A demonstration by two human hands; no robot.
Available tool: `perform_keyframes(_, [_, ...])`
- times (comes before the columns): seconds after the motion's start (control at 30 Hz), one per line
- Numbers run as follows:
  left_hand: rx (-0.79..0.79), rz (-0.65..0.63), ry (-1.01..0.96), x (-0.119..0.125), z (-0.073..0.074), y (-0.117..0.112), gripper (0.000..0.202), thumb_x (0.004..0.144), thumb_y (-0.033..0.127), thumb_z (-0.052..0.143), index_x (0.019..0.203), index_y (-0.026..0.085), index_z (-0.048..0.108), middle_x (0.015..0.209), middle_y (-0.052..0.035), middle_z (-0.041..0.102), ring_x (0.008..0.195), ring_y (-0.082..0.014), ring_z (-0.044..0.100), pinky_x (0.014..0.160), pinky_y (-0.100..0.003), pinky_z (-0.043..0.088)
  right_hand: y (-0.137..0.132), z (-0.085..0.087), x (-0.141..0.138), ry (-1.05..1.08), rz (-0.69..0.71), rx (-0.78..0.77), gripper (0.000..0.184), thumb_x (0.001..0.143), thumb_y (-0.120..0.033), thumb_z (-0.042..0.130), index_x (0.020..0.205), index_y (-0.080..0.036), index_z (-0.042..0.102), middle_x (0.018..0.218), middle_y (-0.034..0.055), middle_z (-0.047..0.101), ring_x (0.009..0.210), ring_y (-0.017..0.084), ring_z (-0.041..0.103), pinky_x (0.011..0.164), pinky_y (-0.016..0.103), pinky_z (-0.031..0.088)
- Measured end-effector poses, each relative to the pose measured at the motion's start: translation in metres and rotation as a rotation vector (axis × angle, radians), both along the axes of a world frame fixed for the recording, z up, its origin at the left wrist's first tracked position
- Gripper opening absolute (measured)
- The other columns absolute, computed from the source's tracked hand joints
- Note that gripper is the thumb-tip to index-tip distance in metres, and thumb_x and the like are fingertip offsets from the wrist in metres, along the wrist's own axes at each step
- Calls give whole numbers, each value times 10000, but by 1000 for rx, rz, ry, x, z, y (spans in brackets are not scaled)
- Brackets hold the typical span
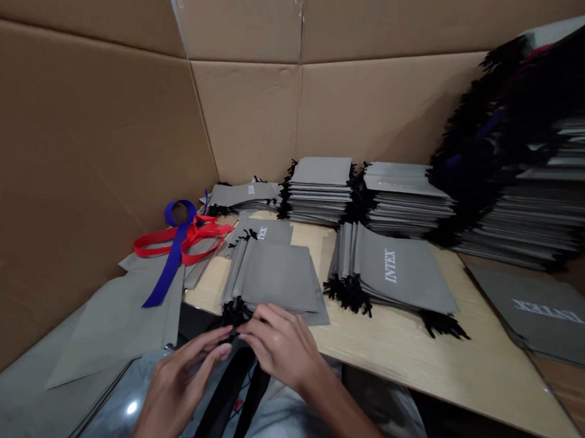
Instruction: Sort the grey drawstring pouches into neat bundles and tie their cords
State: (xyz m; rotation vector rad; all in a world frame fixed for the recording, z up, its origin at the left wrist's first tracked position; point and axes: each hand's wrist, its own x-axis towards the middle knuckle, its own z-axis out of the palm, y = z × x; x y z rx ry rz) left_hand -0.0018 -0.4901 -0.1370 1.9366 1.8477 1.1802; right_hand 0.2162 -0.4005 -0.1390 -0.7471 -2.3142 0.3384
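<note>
A stack of grey fabric drawstring pouches (279, 273) lies near the table's front edge, black cord ends (235, 311) bunched at its near left corner. Both hands meet just below that corner. My left hand (187, 370) pinches black drawstring cord between thumb and forefinger, from the left. Opposite it, my right hand (284, 343) has its fingers curled and pinches the cord too, close beside the stack. The cord between the fingertips is mostly hidden. Black straps (220, 404) hang below the hands.
Another pouch stack marked INTEX (406, 271) lies to the right. Further stacks (320, 187) line the back, with a tall pile (532, 209) at right. Red ribbon (156, 242) and blue ribbon (168, 271) lie at left. Cardboard walls (250, 115) enclose the table (417, 364).
</note>
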Motion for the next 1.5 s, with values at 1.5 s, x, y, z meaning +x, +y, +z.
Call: perform_keyframes(1.5, [131, -6, 10, 14, 10, -3, 123, 987, 356, 731, 1050, 285, 809, 1003, -11, 843, 883, -183, 816, 779, -221, 658, -4, 2, 1, 80, 49, -108, 257, 1051, -448, 671, 1269, -332, 745, 1047, -4, 735, 933, 167, 702, 728, 276, 485])
